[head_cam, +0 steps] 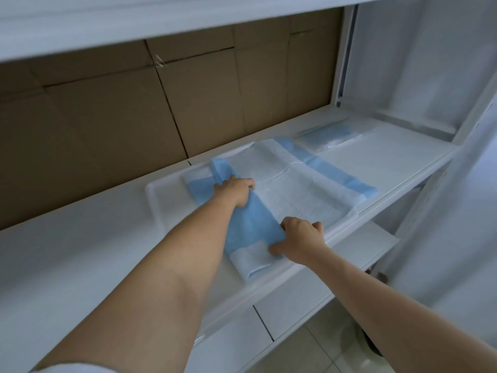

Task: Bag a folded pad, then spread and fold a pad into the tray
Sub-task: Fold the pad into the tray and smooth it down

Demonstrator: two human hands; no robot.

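The bagging step looks finished: a blue pad in a clear bag (332,135) lies flat at the far right of the white shelf (80,251), well apart from the hands. The work now seems to be in the folding stage. A pad (295,181) lies spread in the white tray (153,200), its right part flat with a blue border, its left edge turned over so the blue backing shows. The left hand (235,192) grips the far part of that folded flap, fingers curled over it; the right hand (298,239) pinches the near part, thumb pressed to the white corner. Further folds probably remain before the pad sits compactly in the tray, which holds nothing else visible
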